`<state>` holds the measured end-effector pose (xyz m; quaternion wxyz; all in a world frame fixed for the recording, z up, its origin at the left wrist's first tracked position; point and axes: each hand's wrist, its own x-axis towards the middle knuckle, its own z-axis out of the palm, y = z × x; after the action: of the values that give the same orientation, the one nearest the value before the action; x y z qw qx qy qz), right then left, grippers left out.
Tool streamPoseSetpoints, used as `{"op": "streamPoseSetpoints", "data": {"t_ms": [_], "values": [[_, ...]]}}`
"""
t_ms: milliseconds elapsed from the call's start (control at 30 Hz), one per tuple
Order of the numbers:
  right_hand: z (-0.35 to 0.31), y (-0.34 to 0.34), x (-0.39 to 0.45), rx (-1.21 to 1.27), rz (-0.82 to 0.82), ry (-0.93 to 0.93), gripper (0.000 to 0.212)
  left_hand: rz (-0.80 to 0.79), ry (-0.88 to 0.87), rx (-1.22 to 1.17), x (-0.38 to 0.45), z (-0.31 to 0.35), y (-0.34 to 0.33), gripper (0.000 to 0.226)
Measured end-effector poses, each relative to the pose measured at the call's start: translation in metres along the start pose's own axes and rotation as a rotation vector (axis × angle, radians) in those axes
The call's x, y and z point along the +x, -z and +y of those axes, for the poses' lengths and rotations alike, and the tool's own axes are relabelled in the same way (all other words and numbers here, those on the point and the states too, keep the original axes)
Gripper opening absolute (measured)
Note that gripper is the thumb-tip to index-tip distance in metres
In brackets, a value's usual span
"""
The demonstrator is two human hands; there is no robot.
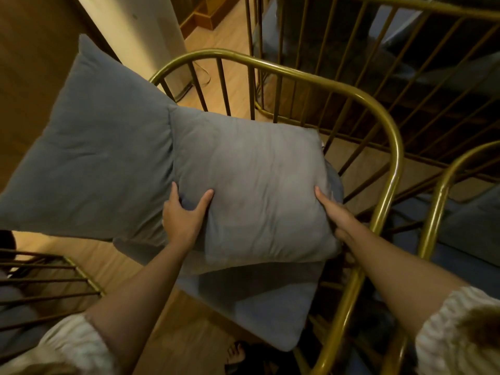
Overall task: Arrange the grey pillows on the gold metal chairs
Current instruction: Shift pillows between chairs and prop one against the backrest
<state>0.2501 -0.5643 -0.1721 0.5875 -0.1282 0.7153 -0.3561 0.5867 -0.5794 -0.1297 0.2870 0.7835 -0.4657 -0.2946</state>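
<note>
Warm wooden flooring point(216, 41) ran behind everything, with a pale column point(140, 28) rising beyond the left hand. Between the two hands sat the lighter grey pillow point(249, 180), lying over the seat of the gold metal chair point(389, 163) and resting on a darker seat cushion point(265, 304) below the wrists. The left hand point(184, 217) was clamped on the pillow's near left corner, thumb spread across the top face and fingers wrapped around the edge. The right hand point(335, 215) pressed along the pillow's right edge, one finger stretched forward on the fabric; the other fingers were hidden under the pillow, so how tightly it grasped could not be told.

Just past the left hand's fingers, a larger grey pillow point(97, 152) leaned up and away to the left, its near edge touching the smaller one. Beyond both hands the chair's curved gold rail arched around, thin spindles dropping from it. Further out past the right hand stood a second gold chair point(405, 50) with a similar barred back, and close beside the right forearm a third gold frame point(438, 201) curved upward. Near the left elbow another set of gold bars point(54, 280) showed. Both forearms were bare, with pale ribbed sleeves point(454, 331) pushed up toward the elbows.
</note>
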Motion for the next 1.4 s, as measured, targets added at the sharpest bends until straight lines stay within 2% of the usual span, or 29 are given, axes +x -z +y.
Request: {"op": "streamPoseSetpoints", "data": {"t_ms": [67,100,200,233,267,333,367,400,567,667,800,833,900,1000,1067,1133,1167,1233,1400], "values": [[0.004,0.006,-0.016,0.035,-0.058,-0.007,0.125,0.026,-0.043,0.018,-0.002,0.010,0.017,0.103],[0.003,0.010,-0.030,0.067,-0.085,-0.007,0.118,0.030,-0.068,0.025,-0.003,0.017,0.027,0.098],[0.000,0.021,-0.071,0.168,-0.132,0.003,0.059,0.039,-0.165,0.037,-0.007,0.038,0.056,0.079],[-0.001,0.024,-0.080,0.209,-0.145,-0.002,0.053,0.049,-0.189,0.039,-0.008,0.045,0.065,0.076],[-0.004,0.025,-0.095,0.246,-0.171,0.011,0.060,0.061,-0.212,0.039,-0.010,0.052,0.075,0.074],[-0.009,0.022,-0.122,0.272,-0.168,0.050,0.099,0.090,-0.258,0.037,-0.015,0.069,0.097,0.078],[-0.010,0.021,-0.131,0.302,-0.141,0.062,0.112,0.099,-0.279,0.033,-0.016,0.077,0.109,0.080],[-0.013,0.021,-0.140,0.328,-0.129,0.083,0.111,0.102,-0.297,0.025,-0.017,0.084,0.118,0.082],[-0.036,0.030,-0.204,0.393,-0.065,0.216,0.059,0.058,-0.399,-0.052,-0.035,0.124,0.156,0.082],[-0.040,0.057,-0.241,0.385,0.004,0.277,0.068,0.018,-0.451,-0.095,-0.062,0.148,0.156,0.075],[-0.033,0.113,-0.292,0.338,0.108,0.302,0.113,-0.072,-0.523,-0.150,-0.104,0.173,0.130,0.071],[-0.028,0.131,-0.302,0.323,0.142,0.299,0.116,-0.102,-0.542,-0.166,-0.118,0.181,0.119,0.070],[-0.017,0.165,-0.320,0.307,0.189,0.290,0.096,-0.156,-0.570,-0.180,-0.144,0.195,0.094,0.069],[0.008,0.229,-0.340,0.391,0.350,0.281,0.065,-0.273,-0.593,-0.194,-0.193,0.217,0.048,0.085],[0.024,0.268,-0.352,0.419,0.437,0.298,0.071,-0.366,-0.624,-0.223,-0.226,0.227,0.018,0.089],[0.043,0.306,-0.363,0.439,0.519,0.300,0.092,-0.454,-0.654,-0.237,-0.262,0.236,-0.014,0.086],[0.051,0.326,-0.367,0.462,0.551,0.308,0.089,-0.489,-0.664,-0.241,-0.280,0.239,-0.029,0.085],[0.068,0.362,-0.372,0.480,0.598,0.316,0.068,-0.532,-0.667,-0.237,-0.311,0.242,-0.059,0.086],[0.111,0.446,-0.374,0.460,0.755,0.268,0.059,-0.572,-0.630,-0.198,-0.390,0.238,-0.131,0.094]]}}
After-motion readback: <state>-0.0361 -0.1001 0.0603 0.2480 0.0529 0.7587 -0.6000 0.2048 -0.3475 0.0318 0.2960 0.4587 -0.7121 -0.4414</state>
